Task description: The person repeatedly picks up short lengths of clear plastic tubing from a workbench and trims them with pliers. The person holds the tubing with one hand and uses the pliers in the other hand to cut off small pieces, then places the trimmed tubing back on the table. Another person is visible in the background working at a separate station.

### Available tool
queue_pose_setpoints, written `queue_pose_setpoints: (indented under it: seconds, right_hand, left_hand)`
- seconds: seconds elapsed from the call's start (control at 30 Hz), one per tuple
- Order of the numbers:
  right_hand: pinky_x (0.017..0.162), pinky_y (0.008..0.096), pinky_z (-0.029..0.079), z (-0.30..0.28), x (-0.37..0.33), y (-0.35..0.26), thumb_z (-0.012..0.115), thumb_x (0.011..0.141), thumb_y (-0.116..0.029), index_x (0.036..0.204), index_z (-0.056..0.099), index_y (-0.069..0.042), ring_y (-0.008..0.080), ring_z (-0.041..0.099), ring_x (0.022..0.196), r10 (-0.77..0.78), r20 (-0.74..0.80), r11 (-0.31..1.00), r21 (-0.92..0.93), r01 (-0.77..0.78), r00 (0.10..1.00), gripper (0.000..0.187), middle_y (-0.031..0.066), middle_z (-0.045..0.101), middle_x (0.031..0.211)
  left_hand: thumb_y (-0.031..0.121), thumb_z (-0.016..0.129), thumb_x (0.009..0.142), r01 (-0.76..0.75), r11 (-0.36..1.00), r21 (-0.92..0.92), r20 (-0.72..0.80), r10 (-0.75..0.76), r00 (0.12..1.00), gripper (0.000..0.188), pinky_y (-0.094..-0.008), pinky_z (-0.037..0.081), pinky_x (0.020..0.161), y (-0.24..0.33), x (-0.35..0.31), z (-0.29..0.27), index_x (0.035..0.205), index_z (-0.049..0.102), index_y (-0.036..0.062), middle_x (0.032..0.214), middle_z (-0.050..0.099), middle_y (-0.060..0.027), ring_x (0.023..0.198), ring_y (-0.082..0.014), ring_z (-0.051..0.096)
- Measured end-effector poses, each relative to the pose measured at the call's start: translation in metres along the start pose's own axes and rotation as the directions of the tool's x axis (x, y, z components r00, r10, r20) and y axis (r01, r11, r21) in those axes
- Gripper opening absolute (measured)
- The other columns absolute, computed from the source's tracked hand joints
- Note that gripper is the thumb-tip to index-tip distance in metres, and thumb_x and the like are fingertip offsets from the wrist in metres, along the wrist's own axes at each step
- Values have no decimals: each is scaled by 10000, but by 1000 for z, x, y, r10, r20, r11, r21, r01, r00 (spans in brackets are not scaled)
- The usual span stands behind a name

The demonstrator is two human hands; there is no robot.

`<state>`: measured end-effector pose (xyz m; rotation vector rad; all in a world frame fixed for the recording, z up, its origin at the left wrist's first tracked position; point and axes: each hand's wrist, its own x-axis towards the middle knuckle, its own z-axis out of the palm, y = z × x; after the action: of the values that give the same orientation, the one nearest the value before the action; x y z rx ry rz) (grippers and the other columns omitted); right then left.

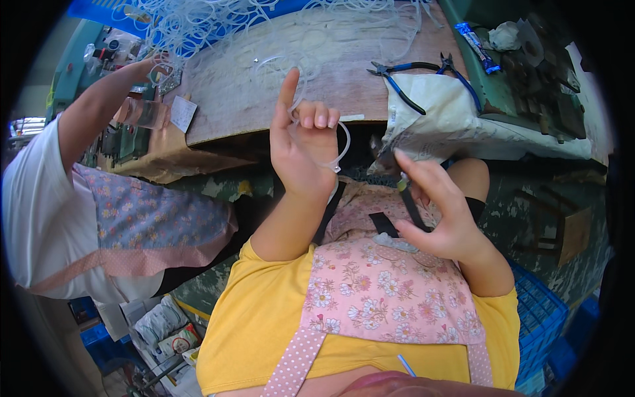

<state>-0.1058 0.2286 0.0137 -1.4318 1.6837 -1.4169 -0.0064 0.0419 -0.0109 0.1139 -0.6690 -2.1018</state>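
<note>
My left hand (304,142) is raised over the table's near edge, its index finger stretched out and the other fingers curled. A thin translucent plastic loop (346,142) runs through the curled fingers and hangs round beside the palm. Its far part trails over the tabletop. My right hand (440,208), lower and to the right, has its fingers bent around a slim dark-handled tool (411,204). The tool's kind is unclear; its upper end looks olive-coloured. Both hands are apart, in front of my flowered apron (377,291).
A tangle of translucent plastic loops (192,30) spills from a blue bin (99,13) onto the worn table (225,99). Two blue-handled cutters (405,86) (460,79) lie near a white sack (430,106). At left another person's arm (99,99) reaches to the pile. A blue crate (539,311) stands at right.
</note>
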Motion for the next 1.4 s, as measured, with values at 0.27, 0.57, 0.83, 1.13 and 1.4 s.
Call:
queue_pose_setpoints:
  seconds: [0.27, 0.57, 0.83, 1.13, 1.4]
  right_hand:
    - [596, 344, 441, 15, -2, 0, 741, 591, -114, 1248, 589, -162, 238, 548, 756, -241, 83, 805, -539, 247, 967, 676, 88, 544, 989]
    - [616, 356, 429, 16, -1, -2, 726, 586, -114, 1262, 585, -186, 240, 544, 760, -234, 110, 749, -613, 251, 966, 694, 84, 541, 980]
    - [601, 346, 437, 16, -1, -3, 724, 582, -101, 1272, 579, -192, 235, 543, 767, -190, 126, 775, -589, 228, 974, 711, 79, 542, 968]
    - [632, 315, 450, 11, -3, 8, 608, 737, -97, 1338, 517, -196, 230, 493, 755, -244, 197, 671, -673, 312, 950, 616, 103, 494, 921]
    - [630, 313, 473, 3, -2, 17, 676, 676, -54, 1331, 523, -182, 242, 525, 767, -221, 26, 803, -563, 197, 975, 685, 92, 515, 949]
  left_hand:
    - [245, 361, 969, 97, 989, -116, -13, -99, 995, 449, -289, 363, 698, 9, -2, 12, 1355, 420, 23, 675, 382, 12, 688, -127, 399]
    - [272, 347, 985, 21, 1000, -4, -7, -21, 1000, 444, -292, 365, 714, 9, -4, 13, 1337, 423, 13, 682, 388, 14, 704, -123, 404]
    - [282, 332, 995, -118, 989, 89, 59, 113, 992, 455, -299, 367, 720, 7, -7, 10, 1331, 412, -14, 678, 394, 13, 702, -125, 411]
    - [281, 360, 984, 146, 987, 62, 60, -150, 987, 448, -300, 367, 714, 9, -2, 13, 1291, 456, -32, 677, 381, 10, 698, -138, 408]
    - [258, 360, 980, 404, 913, -52, 93, -398, 913, 429, -303, 369, 717, 5, 8, 8, 1257, 464, -52, 671, 377, 2, 688, -148, 394]
